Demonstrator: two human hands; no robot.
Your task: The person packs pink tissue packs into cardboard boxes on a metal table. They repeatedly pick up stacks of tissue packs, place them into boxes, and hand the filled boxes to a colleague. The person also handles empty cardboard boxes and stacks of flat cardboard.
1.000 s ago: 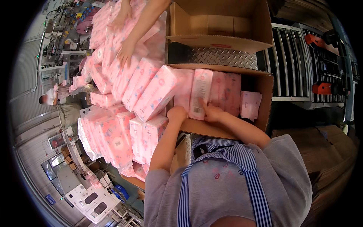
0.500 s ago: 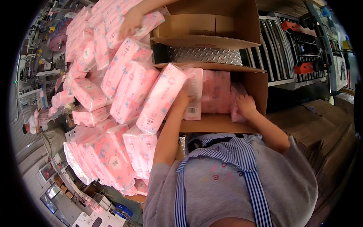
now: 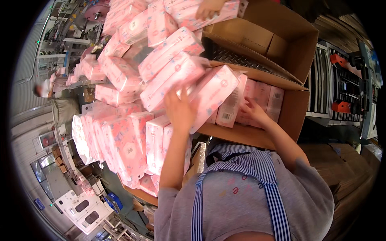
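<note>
Left hand (image 3: 181, 110): fingers spread wide, contact unclear.
Slanted pack (image 3: 217, 94): just right of the left hand, overlapping the carton (image 3: 295, 120); pink, blue-flowered, glossy wrap.
Right hand (image 3: 253, 111): fingers parted, in front of packed row (image 3: 261, 93), pink, standing inside the carton.

You're on a factory floor, at a packing spot: pink packs (image 3: 126, 150) lie heaped beside open cartons (image 3: 292, 120), a roller conveyor (image 3: 319, 80) stands to your right, and cardboard (image 3: 341, 160) is piled nearby. To your left are machinery (image 3: 74, 30), a white machine (image 3: 86, 211) and ribbed wall (image 3: 26, 100).
</note>
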